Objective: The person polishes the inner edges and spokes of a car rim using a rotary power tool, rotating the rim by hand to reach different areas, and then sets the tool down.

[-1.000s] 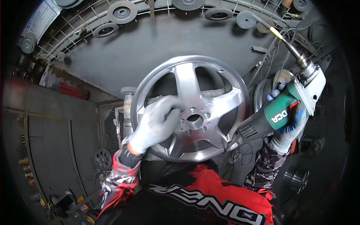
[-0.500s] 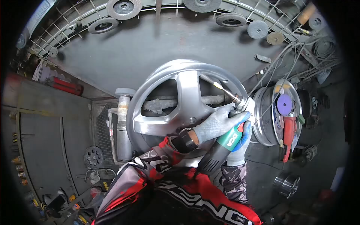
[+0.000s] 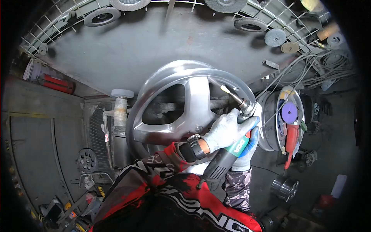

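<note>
Both my hands wear grey gloves with blue on the fingers and are closed around a green and black DCA power grinder (image 3: 220, 163). My left hand (image 3: 224, 130), with a black watch on its wrist, grips the grinder's front near its metal head. My right hand (image 3: 245, 154) wraps the green body from the right side; its palm is hidden. From the head, a slim shaft with a pale yellow tip (image 3: 225, 89) points up and left over a spoke opening of the silver alloy wheel (image 3: 197, 96). Whether the tip touches the metal I cannot tell.
Right of my hands, another wheel (image 3: 270, 131) carries a red power tool (image 3: 290, 145) and a purple disc (image 3: 289, 113). Cables (image 3: 305, 63) hang at the upper right. A wire rack with several abrasive discs (image 3: 251, 24) runs along the top. A wrapped post (image 3: 120, 112) stands at left.
The camera view has shifted and turned slightly, so the rack and the side objects sit differently. Both hands keep their grip on the grinder, and its tip stays over the same opening.
</note>
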Action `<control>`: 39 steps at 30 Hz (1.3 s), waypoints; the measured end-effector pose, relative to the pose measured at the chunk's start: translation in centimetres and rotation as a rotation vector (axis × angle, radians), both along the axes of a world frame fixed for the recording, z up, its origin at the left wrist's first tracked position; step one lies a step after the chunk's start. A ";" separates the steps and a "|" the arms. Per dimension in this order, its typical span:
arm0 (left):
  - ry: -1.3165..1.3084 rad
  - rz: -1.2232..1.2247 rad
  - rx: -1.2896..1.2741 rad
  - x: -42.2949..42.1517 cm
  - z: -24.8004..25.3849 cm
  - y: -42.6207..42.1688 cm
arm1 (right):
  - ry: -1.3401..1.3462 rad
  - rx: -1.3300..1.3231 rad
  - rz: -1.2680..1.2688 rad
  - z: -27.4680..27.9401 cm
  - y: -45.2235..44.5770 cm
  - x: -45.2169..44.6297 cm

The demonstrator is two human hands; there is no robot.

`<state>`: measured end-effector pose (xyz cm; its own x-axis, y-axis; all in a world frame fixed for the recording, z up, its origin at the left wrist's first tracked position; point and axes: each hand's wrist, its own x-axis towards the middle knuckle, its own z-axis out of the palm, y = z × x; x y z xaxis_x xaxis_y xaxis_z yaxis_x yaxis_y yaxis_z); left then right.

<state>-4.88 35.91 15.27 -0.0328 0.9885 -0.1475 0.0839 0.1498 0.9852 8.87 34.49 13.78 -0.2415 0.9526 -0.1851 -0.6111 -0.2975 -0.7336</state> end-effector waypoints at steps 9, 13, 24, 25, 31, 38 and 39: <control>0.018 0.111 0.295 -0.6 0.5 -1.1 | -0.220 0.127 0.143 1.0 0.9 0.8; 0.342 0.191 0.602 -1.0 -0.4 -1.5 | -0.231 0.110 0.183 0.3 1.2 1.3; -0.075 0.193 0.321 -0.8 0.8 -1.3 | -0.262 0.133 0.168 2.1 0.8 0.1; -0.206 0.181 0.196 -0.5 0.9 -1.1 | -0.179 0.136 0.159 2.5 0.6 0.0; 0.273 0.104 0.550 -1.3 -0.8 -1.8 | -0.318 0.132 0.106 2.3 0.6 -0.3; 0.129 0.162 0.526 -1.6 -0.6 -2.0 | -0.284 0.082 0.094 2.0 0.8 -0.8; 0.176 0.154 0.553 -1.4 -0.7 -1.9 | -0.274 0.106 0.117 2.3 0.7 -0.7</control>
